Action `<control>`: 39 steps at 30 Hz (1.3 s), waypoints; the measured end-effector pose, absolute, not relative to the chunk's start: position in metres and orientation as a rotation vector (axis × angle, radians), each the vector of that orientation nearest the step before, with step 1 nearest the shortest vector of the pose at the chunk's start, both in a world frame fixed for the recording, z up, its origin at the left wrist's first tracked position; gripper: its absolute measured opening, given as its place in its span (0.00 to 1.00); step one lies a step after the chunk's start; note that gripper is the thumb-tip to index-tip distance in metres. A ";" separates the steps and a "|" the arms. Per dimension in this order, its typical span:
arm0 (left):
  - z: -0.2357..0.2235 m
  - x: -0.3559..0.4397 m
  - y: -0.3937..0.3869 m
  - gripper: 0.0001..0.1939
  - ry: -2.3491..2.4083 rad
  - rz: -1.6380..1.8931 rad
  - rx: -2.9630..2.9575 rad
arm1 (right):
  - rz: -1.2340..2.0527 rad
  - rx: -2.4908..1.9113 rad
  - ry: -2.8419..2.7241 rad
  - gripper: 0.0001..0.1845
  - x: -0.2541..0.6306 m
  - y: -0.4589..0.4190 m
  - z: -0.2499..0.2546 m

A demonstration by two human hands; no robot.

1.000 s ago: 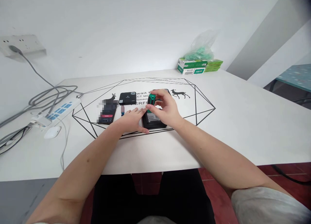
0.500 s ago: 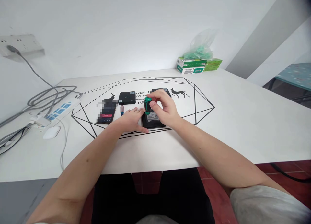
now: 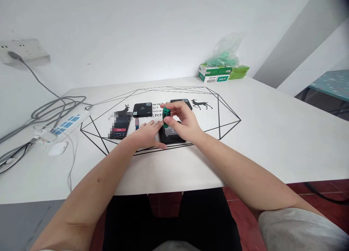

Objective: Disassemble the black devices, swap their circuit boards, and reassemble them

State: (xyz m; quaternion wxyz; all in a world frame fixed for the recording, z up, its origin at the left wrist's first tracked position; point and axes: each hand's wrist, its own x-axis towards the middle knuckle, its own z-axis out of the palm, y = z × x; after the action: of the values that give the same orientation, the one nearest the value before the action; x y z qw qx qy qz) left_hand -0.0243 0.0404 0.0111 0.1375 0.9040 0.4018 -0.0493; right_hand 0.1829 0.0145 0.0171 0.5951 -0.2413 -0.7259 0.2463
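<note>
My right hand (image 3: pixel 185 121) grips a short screwdriver with a green and black handle (image 3: pixel 166 117), thumb and fingers wrapped around it. The handle stands roughly upright over a black case (image 3: pixel 174 139), and its tip is hidden. Inside that case shows a part with a white label (image 3: pixel 171 131), perhaps a hard drive. My left hand (image 3: pixel 148 134) lies flat against the case's left edge, fingers stretched out and thumb at the front corner. Just behind it rests a small screwdriver with a clear pinkish handle (image 3: pixel 137 122).
A black box-like device (image 3: pixel 142 109) lies behind my left hand, another (image 3: pixel 181 101) behind my right. To the left are a partly blurred phone (image 3: pixel 119 129), a white mouse-like object (image 3: pixel 58 148), a power strip (image 3: pixel 69 124) and coiled cables (image 3: pixel 49 107). Green-white boxes (image 3: pixel 215 73) stand at the back.
My right fingers and thumb have shifted on the green handle, which looks turned a little. My left hand and the case stay in place.
</note>
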 end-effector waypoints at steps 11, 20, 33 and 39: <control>0.018 -0.019 0.032 0.62 1.272 -0.258 2.581 | 0.320 -0.569 -1.753 0.16 0.188 0.015 0.025; 0.016 -0.020 0.033 0.67 1.309 -0.323 2.540 | 0.441 -0.609 -1.647 0.13 0.190 0.020 0.024; 0.016 -0.019 0.034 0.65 1.280 -0.293 2.581 | 0.934 -0.546 -1.546 0.21 0.181 0.012 0.023; 0.017 -0.018 0.033 0.65 1.306 -0.303 2.565 | 0.792 -0.574 -1.605 0.17 0.186 0.011 0.026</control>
State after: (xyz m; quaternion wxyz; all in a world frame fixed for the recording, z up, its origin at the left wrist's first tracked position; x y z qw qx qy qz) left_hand -0.0185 0.0333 0.0166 0.1234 0.8795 0.4477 -0.1038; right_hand 0.1858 0.0114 0.0258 0.5899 -0.2467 -0.6895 0.3402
